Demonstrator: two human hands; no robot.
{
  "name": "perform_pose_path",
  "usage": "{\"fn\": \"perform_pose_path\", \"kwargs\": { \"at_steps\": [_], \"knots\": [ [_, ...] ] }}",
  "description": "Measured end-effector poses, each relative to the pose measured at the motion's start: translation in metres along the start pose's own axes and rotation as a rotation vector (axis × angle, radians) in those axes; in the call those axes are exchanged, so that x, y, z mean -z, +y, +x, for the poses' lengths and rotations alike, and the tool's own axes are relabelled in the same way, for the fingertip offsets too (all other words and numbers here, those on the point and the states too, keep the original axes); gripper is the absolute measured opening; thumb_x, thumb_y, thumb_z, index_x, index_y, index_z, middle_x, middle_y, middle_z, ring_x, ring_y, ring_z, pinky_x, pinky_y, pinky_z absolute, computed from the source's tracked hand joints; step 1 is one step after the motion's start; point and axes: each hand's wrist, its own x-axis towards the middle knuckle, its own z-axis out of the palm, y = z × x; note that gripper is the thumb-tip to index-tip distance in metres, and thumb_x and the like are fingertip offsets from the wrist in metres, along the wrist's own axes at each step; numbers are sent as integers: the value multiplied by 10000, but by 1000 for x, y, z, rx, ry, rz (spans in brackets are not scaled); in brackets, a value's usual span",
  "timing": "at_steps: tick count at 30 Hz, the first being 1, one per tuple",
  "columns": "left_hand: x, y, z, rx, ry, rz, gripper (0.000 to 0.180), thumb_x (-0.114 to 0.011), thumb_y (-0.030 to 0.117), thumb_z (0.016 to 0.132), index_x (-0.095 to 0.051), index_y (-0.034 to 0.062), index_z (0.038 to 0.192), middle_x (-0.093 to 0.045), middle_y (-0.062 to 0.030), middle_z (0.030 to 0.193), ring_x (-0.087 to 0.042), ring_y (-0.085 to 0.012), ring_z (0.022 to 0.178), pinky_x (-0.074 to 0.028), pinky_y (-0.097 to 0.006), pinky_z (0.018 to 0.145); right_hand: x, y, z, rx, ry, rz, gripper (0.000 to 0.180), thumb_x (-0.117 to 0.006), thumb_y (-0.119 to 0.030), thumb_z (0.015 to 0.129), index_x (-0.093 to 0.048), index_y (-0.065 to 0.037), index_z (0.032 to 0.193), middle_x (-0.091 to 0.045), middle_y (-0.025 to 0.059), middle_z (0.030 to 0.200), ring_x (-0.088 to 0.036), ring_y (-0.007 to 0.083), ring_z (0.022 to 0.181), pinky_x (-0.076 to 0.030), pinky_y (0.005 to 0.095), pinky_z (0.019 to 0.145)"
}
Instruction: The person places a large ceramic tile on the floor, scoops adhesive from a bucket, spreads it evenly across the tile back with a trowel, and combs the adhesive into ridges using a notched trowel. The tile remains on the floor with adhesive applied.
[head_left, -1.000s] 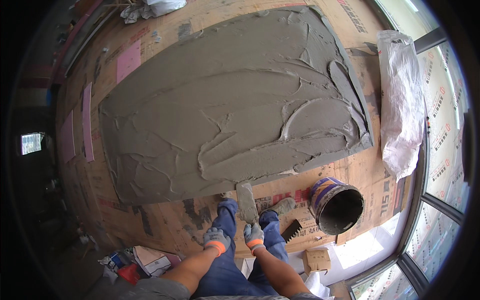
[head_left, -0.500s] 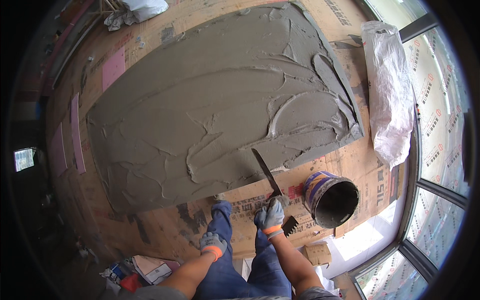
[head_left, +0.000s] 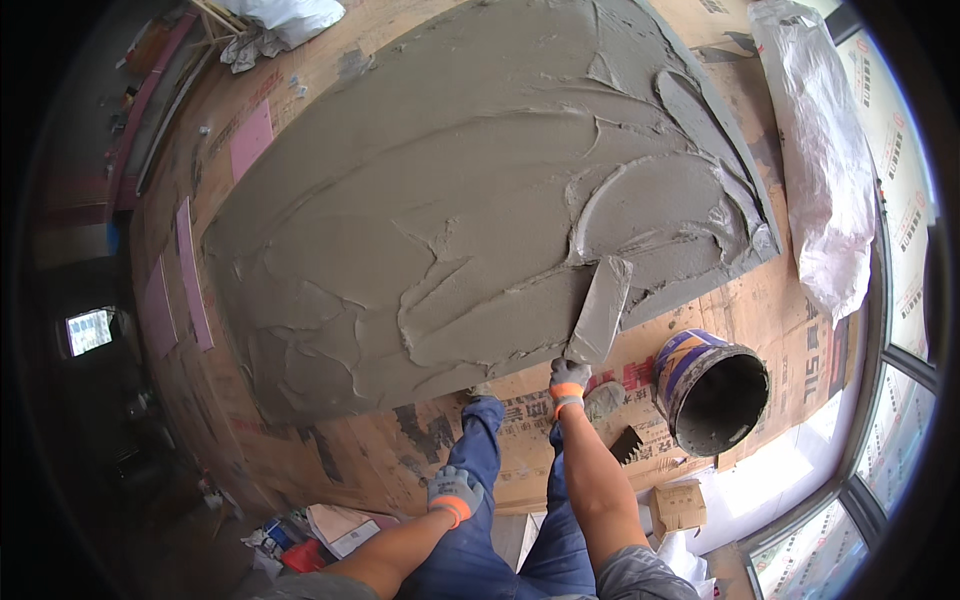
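Observation:
My right hand [head_left: 569, 381], in a grey glove with an orange cuff, grips a trowel [head_left: 602, 312] at its near end. The trowel's long flat blade is smeared with grey mortar, its broad face showing, and its far end lies over the near right part of a large panel of wet mortar [head_left: 480, 190]. Ridges and curved strokes mark that mortar, mostly on the right and near sides. My left hand [head_left: 455, 490], gloved alike, lies on my left knee with its fingers extended and holds nothing.
A mortar-coated bucket [head_left: 715, 395] stands right of my right hand, a dark notched piece [head_left: 627, 445] nearer me. Cardboard [head_left: 400, 450] covers the floor. A white woven sack [head_left: 815, 160] lies along the right, beside windows. Pink strips [head_left: 195, 275] lie left; a small box [head_left: 678, 507] sits near my right leg.
My right hand has reached forward with the trowel, which has turned from edge-on to showing its broad face over the mortar. My left hand stays on the knee. The whole view has shifted.

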Motion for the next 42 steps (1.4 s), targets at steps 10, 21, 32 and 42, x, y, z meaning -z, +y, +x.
{"fn": "perform_pose_path", "kwargs": {
  "at_steps": [10,21,32,42],
  "knots": [
    [1,-5,-5,10,40,49,543,-544,500,883,-639,83,1217,-570,-153,1275,-534,-323,1213,-404,-444,1044,-29,149,-165,300,-608,-1144,444,-457,-303,955,-596,-189,1360,-576,96,1403,-535,311,1282,-423,455,1023],
    [8,3,4,-2,15,40,537,-548,480,874,-646,68,1205,-571,-155,1290,-538,-333,1211,-413,-435,1042,78,43,-219,515,-654,-639,288,-696,-279,743,-686,-84,955,-669,169,1009,-603,380,990,-475,476,864],
    [22,29,-2,20,-48,118,606,-505,496,867,-628,81,1292,-539,-163,1377,-511,-333,1274,-398,-439,1074,120,-144,-72,109,-512,-751,455,-552,-473,935,-637,-36,841,-681,251,814,-670,440,811,-521,514,747],
    [29,47,0,62,-103,200,639,-489,519,871,-583,122,1363,-501,-144,1426,-476,-335,1320,-374,-456,1094,333,-179,141,-46,-21,-477,393,-575,-355,852,-710,-4,735,-680,163,658,-688,255,668,-532,388,700]
  ]
}}
